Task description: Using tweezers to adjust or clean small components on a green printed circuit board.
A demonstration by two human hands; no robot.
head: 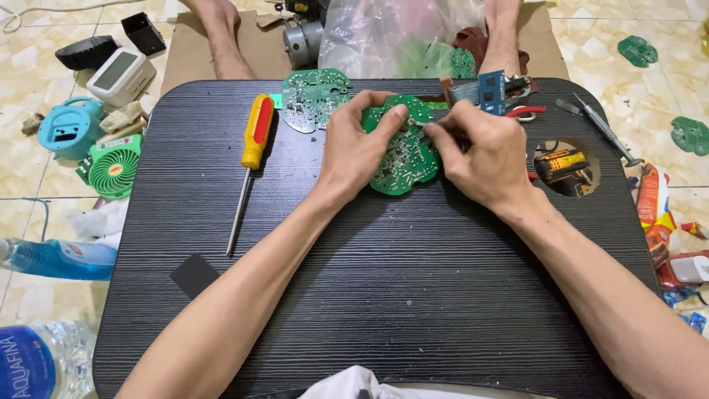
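Cluttered tile floor ringed the black bench (413,295). On it, the left hand (354,151) gripped a green circuit board (402,159) while the right hand (484,155) pinched closed at its top edge; work looked midway, a second board (314,96) just beyond it untouched.

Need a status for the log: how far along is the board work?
Done: a second green board lies set aside by the screwdriver. In hand: left hand steadies the green circuit board; right hand pinches something small at its edge. Left: cannot tell; small blue board lies untouched.
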